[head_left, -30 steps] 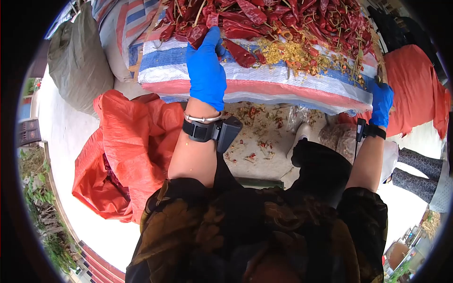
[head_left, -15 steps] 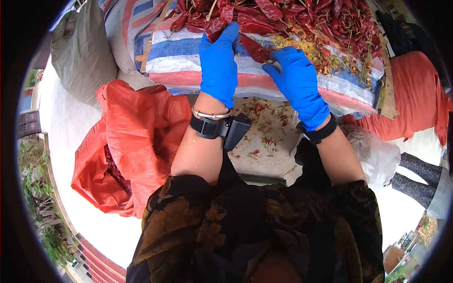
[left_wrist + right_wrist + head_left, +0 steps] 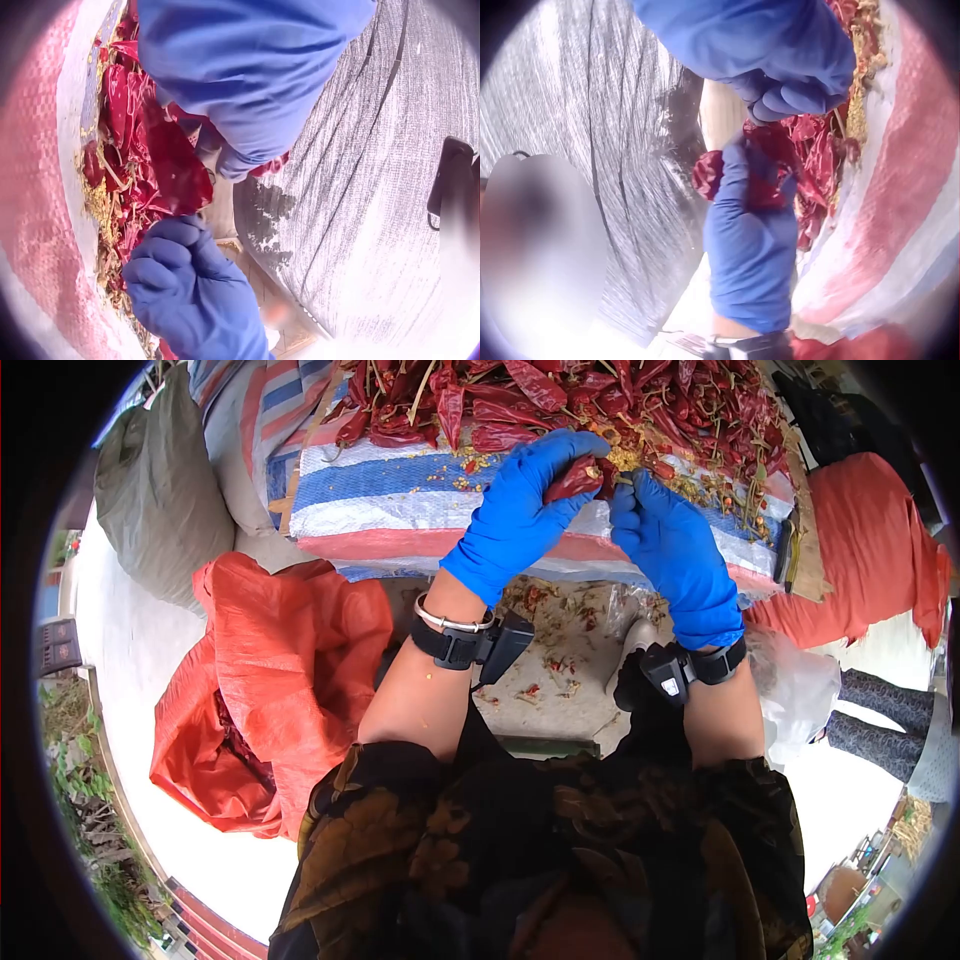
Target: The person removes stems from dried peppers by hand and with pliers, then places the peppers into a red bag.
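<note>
Both hands wear blue gloves and meet over the front edge of a heap of dried red chilies (image 3: 560, 390). My left hand (image 3: 520, 510) grips dried chilies (image 3: 572, 480), with fingers above and thumb below. In the right wrist view, one chili end (image 3: 707, 175) pokes out beside the left thumb. My right hand (image 3: 675, 550) has its fingertips at the stem end of a held chili. The left wrist view shows this chili (image 3: 176, 169) running down to the right hand's curled fingers (image 3: 161, 255), which pinch its tip.
Striped woven sheeting (image 3: 390, 510) covers the work surface, with yellow seeds (image 3: 625, 455) scattered there. An open red sack (image 3: 280, 660) stands at left, a grey sack (image 3: 165, 490) behind it. Another red sack (image 3: 870, 550) is at right. Chili scraps litter the floor (image 3: 540, 650).
My right hand came in from the surface's right edge to the chilies. The left hand shifted right from the heap's front, carrying chilies, and the two hands now meet.
</note>
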{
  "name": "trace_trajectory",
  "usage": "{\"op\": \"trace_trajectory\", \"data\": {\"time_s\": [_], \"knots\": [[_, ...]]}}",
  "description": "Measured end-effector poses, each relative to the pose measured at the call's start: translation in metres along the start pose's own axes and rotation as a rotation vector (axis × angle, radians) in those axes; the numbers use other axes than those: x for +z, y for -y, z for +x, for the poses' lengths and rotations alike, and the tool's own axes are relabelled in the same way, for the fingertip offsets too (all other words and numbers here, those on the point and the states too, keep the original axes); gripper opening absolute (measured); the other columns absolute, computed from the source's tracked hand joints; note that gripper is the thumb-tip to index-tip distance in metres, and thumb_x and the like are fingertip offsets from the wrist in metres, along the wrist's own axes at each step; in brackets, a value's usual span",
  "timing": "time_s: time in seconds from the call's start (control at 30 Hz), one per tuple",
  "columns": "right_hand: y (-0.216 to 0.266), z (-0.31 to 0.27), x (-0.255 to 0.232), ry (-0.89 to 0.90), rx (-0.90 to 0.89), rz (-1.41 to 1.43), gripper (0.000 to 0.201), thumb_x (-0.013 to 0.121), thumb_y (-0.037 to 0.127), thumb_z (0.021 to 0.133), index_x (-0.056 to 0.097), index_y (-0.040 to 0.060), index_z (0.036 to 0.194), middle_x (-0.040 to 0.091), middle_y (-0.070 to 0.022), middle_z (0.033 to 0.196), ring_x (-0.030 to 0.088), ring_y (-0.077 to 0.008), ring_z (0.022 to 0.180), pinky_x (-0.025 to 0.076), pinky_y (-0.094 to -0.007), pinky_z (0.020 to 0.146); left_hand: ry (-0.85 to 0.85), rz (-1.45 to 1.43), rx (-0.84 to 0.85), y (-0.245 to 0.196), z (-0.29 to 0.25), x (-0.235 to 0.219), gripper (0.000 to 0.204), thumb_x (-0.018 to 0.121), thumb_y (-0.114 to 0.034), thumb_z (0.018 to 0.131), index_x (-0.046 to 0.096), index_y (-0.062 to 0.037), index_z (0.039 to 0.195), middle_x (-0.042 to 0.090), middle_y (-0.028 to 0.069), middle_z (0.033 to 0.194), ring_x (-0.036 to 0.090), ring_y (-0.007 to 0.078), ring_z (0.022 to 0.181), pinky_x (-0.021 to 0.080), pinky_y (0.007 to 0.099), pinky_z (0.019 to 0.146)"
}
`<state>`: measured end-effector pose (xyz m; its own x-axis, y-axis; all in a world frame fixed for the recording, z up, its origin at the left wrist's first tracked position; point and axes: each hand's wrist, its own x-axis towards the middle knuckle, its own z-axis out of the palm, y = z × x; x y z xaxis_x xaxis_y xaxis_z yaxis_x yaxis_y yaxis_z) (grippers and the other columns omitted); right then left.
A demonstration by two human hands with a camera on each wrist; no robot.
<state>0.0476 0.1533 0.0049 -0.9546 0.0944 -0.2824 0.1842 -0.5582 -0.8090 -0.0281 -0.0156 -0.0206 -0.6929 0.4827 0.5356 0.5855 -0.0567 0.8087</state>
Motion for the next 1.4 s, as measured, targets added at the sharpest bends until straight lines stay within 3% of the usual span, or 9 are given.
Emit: {"op": "trace_trajectory", "data": {"time_s": [0.13,0.33,0.47,0.73,0.83,1.0,1.23,1.3,1.4], "knots": [[0.006,-0.023,-0.003,0.091,0.169,0.268,0.026,0.053,0.026,0.089,0.056,0.0019,0.097,0.056,-0.0034,0.081,0.047,-0.0092,0.066,0.040,-0.0227,0.057,0.088,0.050,-0.055,-0.017,-0.002,0.012,0.033,0.057,-0.010,0.083,0.051,-0.0046,0.116,0.055,0.0050,0.111,0.051,0.0137,0.104,0.044,0.0247,0.084],[0.007,-0.039,-0.003,-0.051,-0.636,-0.938,0.032,0.068,0.014,0.076,0.060,0.0035,0.105,0.052,0.0002,0.083,0.043,-0.0067,0.069,0.037,-0.0199,0.062,0.069,-0.623,-0.518,-0.038,-0.005,0.023,0.034,0.058,-0.015,0.085,0.051,-0.0025,0.115,0.059,0.0064,0.104,0.056,0.0131,0.091,0.047,0.0275,0.078],[-0.002,-0.033,-0.016,0.000,-0.784,-0.781,0.034,0.068,0.005,0.073,0.062,0.0037,0.106,0.056,-0.0029,0.090,0.050,-0.0110,0.078,0.042,-0.0212,0.071,0.087,-0.605,-0.700,-0.038,-0.005,0.031,0.030,0.058,-0.020,0.086,0.054,-0.0040,0.111,0.060,0.0039,0.096,0.057,0.0115,0.082,0.048,0.0250,0.069],[0.008,-0.036,-0.033,0.017,-0.702,-0.728,0.019,0.063,0.001,0.077,0.064,0.0007,0.095,0.061,-0.0034,0.083,0.055,-0.0124,0.078,0.044,-0.0237,0.071,0.169,-0.566,-0.856,-0.048,0.001,0.041,0.037,0.063,-0.022,0.082,0.053,-0.0048,0.114,0.060,0.0022,0.100,0.055,0.0092,0.089,0.046,0.0249,0.072],[0.008,-0.040,-0.034,-0.044,-0.730,-0.825,0.012,0.061,0.002,0.078,0.063,-0.0006,0.090,0.061,-0.0020,0.080,0.056,-0.0119,0.075,0.044,-0.0239,0.069,0.268,-0.565,-0.571,-0.047,-0.004,0.052,0.037,0.070,-0.016,0.076,0.056,-0.0024,0.107,0.061,0.0019,0.098,0.053,0.0096,0.088,0.044,0.0248,0.078],[0.012,-0.049,-0.024,-0.124,-0.187,-0.144,0.010,0.060,0.013,0.082,0.062,0.0034,0.081,0.056,-0.0018,0.067,0.050,-0.0077,0.060,0.039,-0.0210,0.056,0.295,-0.512,-0.592,-0.045,-0.007,0.053,0.031,0.069,-0.019,0.077,0.059,-0.0038,0.103,0.061,0.0002,0.091,0.053,0.0079,0.080,0.043,0.0231,0.072],[0.001,-0.044,-0.034,-0.031,-0.073,0.003,0.014,0.059,0.015,0.083,0.057,0.0041,0.075,0.049,0.0004,0.061,0.036,-0.0059,0.050,0.029,-0.0191,0.046,0.211,-0.615,-0.570,-0.047,-0.011,0.058,0.024,0.068,-0.019,0.078,0.062,-0.0058,0.098,0.062,-0.0014,0.087,0.053,0.0069,0.075,0.043,0.0220,0.066],[-0.006,-0.037,-0.045,0.190,0.169,0.620,0.011,0.057,0.014,0.085,0.057,0.0032,0.081,0.049,-0.0009,0.063,0.034,-0.0058,0.050,0.028,-0.0183,0.046,0.191,-0.608,-0.554,-0.047,-0.009,0.059,0.024,0.068,-0.019,0.078,0.062,-0.0057,0.097,0.062,-0.0009,0.087,0.054,0.0071,0.075,0.043,0.0224,0.066],[-0.007,-0.036,-0.031,-0.092,-0.133,0.315,0.011,0.054,0.013,0.086,0.057,0.0020,0.088,0.054,-0.0038,0.069,0.036,-0.0052,0.052,0.028,-0.0175,0.047,0.154,-0.557,-0.574,-0.045,-0.007,0.062,0.024,0.068,-0.018,0.077,0.062,-0.0056,0.097,0.063,0.0001,0.088,0.055,0.0077,0.077,0.044,0.0228,0.068]]}}
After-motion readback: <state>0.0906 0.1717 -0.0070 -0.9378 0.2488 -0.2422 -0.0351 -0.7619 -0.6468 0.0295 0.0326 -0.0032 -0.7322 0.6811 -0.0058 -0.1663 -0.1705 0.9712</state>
